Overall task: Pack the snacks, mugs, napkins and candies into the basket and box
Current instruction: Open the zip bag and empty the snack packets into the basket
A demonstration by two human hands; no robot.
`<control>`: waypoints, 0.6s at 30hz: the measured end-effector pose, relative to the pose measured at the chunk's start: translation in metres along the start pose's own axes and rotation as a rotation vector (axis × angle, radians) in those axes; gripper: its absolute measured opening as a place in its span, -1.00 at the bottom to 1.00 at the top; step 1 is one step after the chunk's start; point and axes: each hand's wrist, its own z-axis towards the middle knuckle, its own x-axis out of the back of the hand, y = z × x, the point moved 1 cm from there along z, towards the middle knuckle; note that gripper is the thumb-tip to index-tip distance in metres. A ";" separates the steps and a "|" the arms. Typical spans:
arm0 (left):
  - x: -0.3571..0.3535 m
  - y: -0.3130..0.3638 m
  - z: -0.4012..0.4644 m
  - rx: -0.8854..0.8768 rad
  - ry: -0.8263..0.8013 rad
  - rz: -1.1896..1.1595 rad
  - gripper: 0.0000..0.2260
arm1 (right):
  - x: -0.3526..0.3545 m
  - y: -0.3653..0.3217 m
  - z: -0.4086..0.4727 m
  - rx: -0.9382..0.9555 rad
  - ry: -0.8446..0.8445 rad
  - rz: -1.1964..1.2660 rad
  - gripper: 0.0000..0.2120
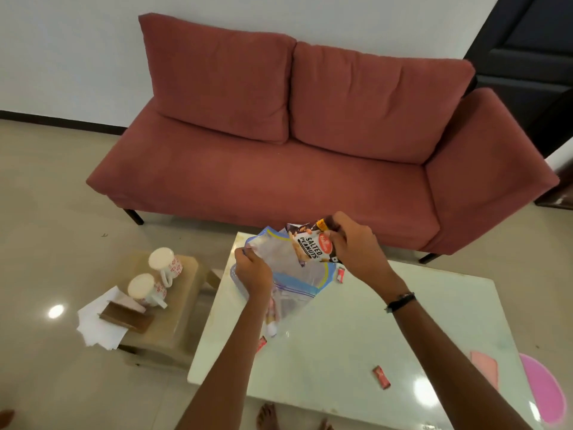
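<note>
Head view over a white tabletop (pixel 387 321). The right hand (pixel 353 243) grips a packet of salted peanuts (pixel 310 246) by its right edge, fingers curled round it, holding its lower end at the mouth of a clear zip bag (pixel 288 274). The left hand (pixel 252 270) pinches the bag's rim at 9 o'clock of the packet, keeping the mouth open; what lies inside the bag is blurred, with pale shapes hard to identify. Small red candies lie on the tabletop: one (pixel 340 275) just at 4 o'clock of the packet, one (pixel 261 343) partly hidden by the left forearm, one (pixel 381 377) well apart at 5 o'clock. At 9 o'clock, on a low side table (pixel 173 330), stand two mugs (pixel 164 265), near white napkins (pixel 99 327). A pink object (pixel 542 389) is cut off at the right edge.
</note>
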 end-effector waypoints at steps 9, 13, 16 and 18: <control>-0.030 -0.031 0.060 0.054 0.057 -0.002 -0.76 | -0.022 0.058 0.087 -0.025 0.208 -0.065 -0.92; -0.038 -0.061 0.073 0.039 0.053 -0.014 -0.75 | -0.083 0.118 0.125 -0.149 0.037 -0.106 -0.97; -0.048 -0.086 0.079 0.061 0.025 -0.038 -0.77 | -0.137 0.156 0.151 -0.213 -0.105 -0.127 -0.90; -0.055 -0.100 0.081 0.057 0.011 -0.063 -0.80 | -0.170 0.180 0.169 -0.225 -0.158 -0.138 -0.78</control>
